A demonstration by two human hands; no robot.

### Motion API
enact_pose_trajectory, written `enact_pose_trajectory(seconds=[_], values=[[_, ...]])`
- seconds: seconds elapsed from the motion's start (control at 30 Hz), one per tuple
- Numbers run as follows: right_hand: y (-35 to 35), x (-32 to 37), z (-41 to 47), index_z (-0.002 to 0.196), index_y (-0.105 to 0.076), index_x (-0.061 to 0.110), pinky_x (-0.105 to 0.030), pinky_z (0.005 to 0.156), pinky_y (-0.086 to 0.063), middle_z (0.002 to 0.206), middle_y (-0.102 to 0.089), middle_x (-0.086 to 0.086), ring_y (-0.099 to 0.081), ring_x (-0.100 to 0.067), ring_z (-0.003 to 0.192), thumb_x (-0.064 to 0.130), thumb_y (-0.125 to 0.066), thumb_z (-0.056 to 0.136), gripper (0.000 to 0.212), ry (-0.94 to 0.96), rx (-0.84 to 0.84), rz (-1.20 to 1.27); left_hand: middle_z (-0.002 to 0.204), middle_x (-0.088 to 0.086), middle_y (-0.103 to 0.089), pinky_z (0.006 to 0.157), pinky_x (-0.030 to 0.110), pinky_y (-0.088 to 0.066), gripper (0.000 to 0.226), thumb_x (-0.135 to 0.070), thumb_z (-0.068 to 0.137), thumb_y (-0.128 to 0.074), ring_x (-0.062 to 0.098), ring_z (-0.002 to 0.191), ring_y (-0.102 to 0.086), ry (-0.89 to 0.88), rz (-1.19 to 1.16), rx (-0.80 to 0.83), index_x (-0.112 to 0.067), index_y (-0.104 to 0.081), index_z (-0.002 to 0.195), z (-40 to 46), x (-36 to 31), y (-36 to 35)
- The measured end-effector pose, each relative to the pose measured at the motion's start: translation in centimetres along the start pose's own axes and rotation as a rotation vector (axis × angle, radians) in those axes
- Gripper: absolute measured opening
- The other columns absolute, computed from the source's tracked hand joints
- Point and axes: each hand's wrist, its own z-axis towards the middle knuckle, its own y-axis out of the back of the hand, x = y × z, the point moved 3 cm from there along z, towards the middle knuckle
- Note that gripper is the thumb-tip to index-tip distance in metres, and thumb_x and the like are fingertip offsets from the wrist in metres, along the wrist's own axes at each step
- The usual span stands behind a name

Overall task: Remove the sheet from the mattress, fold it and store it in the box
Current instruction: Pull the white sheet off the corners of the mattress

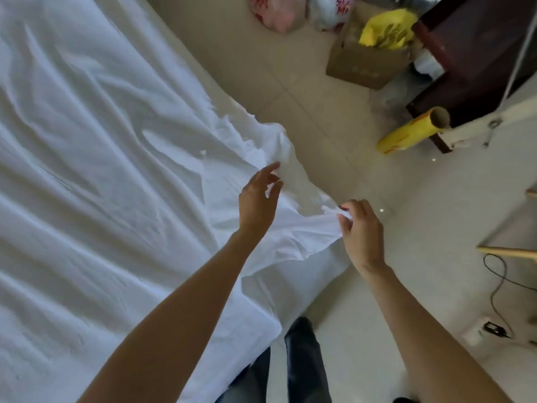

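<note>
A wrinkled white sheet (96, 170) covers the mattress across the left of the view. Its near corner is pulled loose and bunched over the bed's right edge. My right hand (361, 231) pinches the sheet's edge at that loose corner, lifting it off the bed. My left hand (258, 199) hovers over the bunched fabric with fingers spread and relaxed, holding nothing. A brown cardboard box (360, 65) stands on the floor at the upper right, with a yellow bag (386, 30) inside it.
Plastic bags (276, 16) lie on the tiled floor beyond the box. A dark wooden cabinet (476, 53) stands at the top right with a yellow roll (409, 132) beside it. A black cable (497, 289) runs along the floor at the right.
</note>
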Motion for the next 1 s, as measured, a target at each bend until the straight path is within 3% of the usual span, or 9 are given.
enact_pose_trajectory(seconds=[0.1,0.2,0.27,0.4,0.47,0.6,0.77,0.87,1.0], values=[[2.0,-4.4,-0.8,0.094,-0.062,0.003,-0.029,0.061,-0.042,0.094,-0.058,-0.015,-0.06,-0.034,0.07,0.001,-0.063,0.084,0.011,-0.124,-0.073,-0.007,0.093,0.0,-0.066,0.084,0.034,-0.055,0.032,-0.01,0.09,-0.058,0.014,0.087,-0.065,-0.042,-0.06,0.089,-0.016,-0.058,0.121,0.5,-2.0,-4.6],[3.0,-8.2,-1.5,0.098,-0.063,0.004,-0.026,0.065,-0.039,0.1,-0.058,-0.014,-0.06,-0.033,0.075,0.002,-0.059,0.086,0.013,-0.241,-0.133,0.02,0.098,-0.006,-0.065,0.086,0.018,-0.05,0.038,-0.011,0.091,-0.056,0.007,0.092,-0.063,-0.025,-0.092,0.203,-0.018,-0.05,0.128,1.1,-2.7,-7.4],[3.1,-10.4,-1.9,0.108,-0.061,0.005,-0.029,0.069,-0.043,0.107,-0.056,-0.014,-0.06,-0.03,0.08,0.005,-0.058,0.089,0.02,-0.288,-0.132,0.079,0.117,-0.002,-0.06,0.083,0.009,-0.04,0.047,-0.013,0.091,-0.057,0.004,0.105,-0.054,-0.076,0.018,0.299,-0.017,-0.042,0.135,0.8,-2.4,-8.7],[0.3,-13.2,-2.0,0.14,-0.037,0.015,-0.032,0.089,-0.044,0.131,-0.044,-0.015,-0.055,-0.026,0.105,0.02,-0.058,0.091,0.053,-0.328,0.136,0.278,0.129,0.006,-0.052,0.097,0.032,-0.04,0.054,-0.027,0.081,-0.069,0.024,0.118,-0.047,-0.172,0.419,0.31,-0.018,-0.048,0.131,-1.7,0.2,-8.2],[-1.2,-13.0,-2.2,0.14,-0.036,0.017,-0.031,0.092,-0.042,0.135,-0.041,-0.014,-0.051,-0.025,0.115,0.024,-0.06,0.09,0.056,-0.255,0.229,0.251,0.125,0.005,-0.054,0.094,0.039,-0.041,0.059,-0.044,0.075,-0.071,0.027,0.114,-0.048,-0.143,0.565,0.368,-0.021,-0.052,0.125,-3.4,1.4,-7.1],[-4.4,-11.2,-4.2,0.128,-0.052,0.016,-0.036,0.091,-0.048,0.135,-0.043,-0.01,-0.054,-0.025,0.111,0.013,-0.065,0.085,0.045,0.059,0.393,0.191,0.123,0.003,-0.05,0.093,0.036,-0.036,0.069,-0.059,0.063,-0.073,0.024,0.11,-0.047,0.005,0.789,0.518,-0.023,-0.052,0.118,-8.8,3.9,-6.8],[-6.8,-9.2,-4.1,0.108,-0.064,0.016,-0.039,0.077,-0.049,0.111,-0.061,-0.007,-0.057,-0.03,0.088,0.0,-0.069,0.073,0.039,0.308,0.302,0.07,0.103,0.003,-0.063,0.079,0.035,-0.047,0.035,-0.038,0.081,-0.068,0.023,0.091,-0.059,0.079,0.707,0.29,-0.017,-0.061,0.109,-11.7,5.2,-7.0],[-6.8,-9.5,-3.4,0.089,-0.069,0.015,-0.034,0.061,-0.049,0.087,-0.067,-0.001,-0.057,-0.027,0.072,0.009,-0.06,0.081,0.013,0.41,0.208,0.075,0.083,-0.002,-0.072,0.071,0.029,-0.053,0.019,-0.034,0.082,-0.068,0.015,0.075,-0.067,0.166,0.533,0.155,-0.019,-0.071,0.093,-12.2,5.0,-7.3],[-4.6,-11.3,-3.0,0.084,-0.066,0.01,-0.027,0.044,-0.045,0.079,-0.067,-0.003,-0.06,-0.024,0.057,0.008,-0.054,0.087,0.013,0.371,0.107,0.106,0.08,-0.001,-0.074,0.074,0.026,-0.053,0.014,-0.032,0.083,-0.068,0.013,0.074,-0.069,0.172,0.417,0.088,-0.022,-0.075,0.088,-12.9,3.1,-8.9]])
